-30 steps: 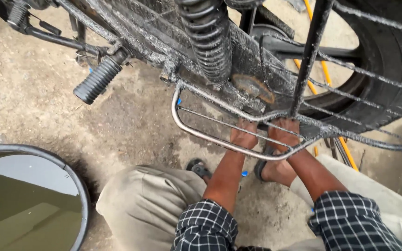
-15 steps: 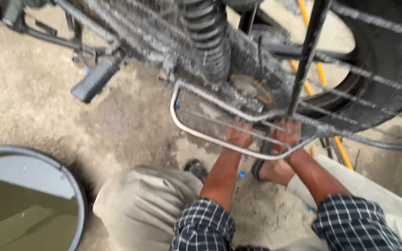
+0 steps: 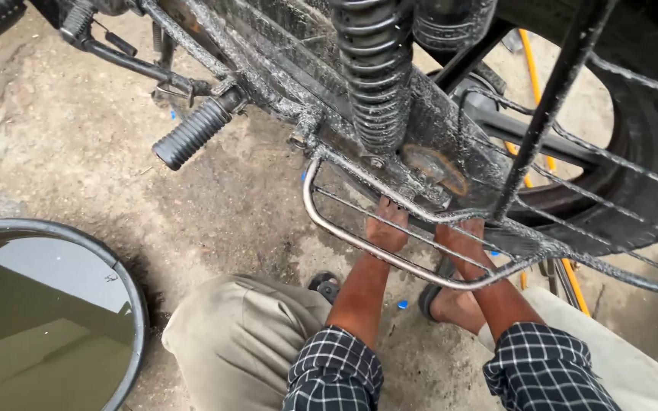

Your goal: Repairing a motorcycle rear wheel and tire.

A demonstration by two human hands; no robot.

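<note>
The person crouches beside a grimy motorcycle, both arms stretched forward and under its rear end. The left hand (image 3: 387, 222) reaches through the bent steel side guard (image 3: 344, 228), a loop of tube with thin cross rods, and its fingers disappear up against the dirty underside of the chain cover (image 3: 428, 144); whether they are clenched or loose I cannot tell, since the tips are hidden behind the metal. The right hand (image 3: 462, 242) lies just to the right of it, also passing behind the guard's rods and pressed up towards the same dark casing near a rusty round patch (image 3: 434, 166). Its fingers are likewise covered, so their grip cannot be made out. The two hands are near each other but apart.

Above them the coiled rear shock absorber (image 3: 375, 72) runs down to the frame. Left of that, a ribbed rubber footpeg (image 3: 190, 134) sticks out towards the near left. On the far right, the rear tyre (image 3: 649, 144) fills the corner, with a black upright bar (image 3: 554, 106) crossing in front of it and a yellow hose (image 3: 531, 68) behind.

Both sleeves (image 3: 335, 371) are dark checked cloth, pushed up the forearms. A beige-trousered knee (image 3: 241, 335) sits near left, and a sandalled foot (image 3: 326, 285) shows beside it. On the wet concrete at the near left stands a round black tub of water (image 3: 127, 304).
</note>
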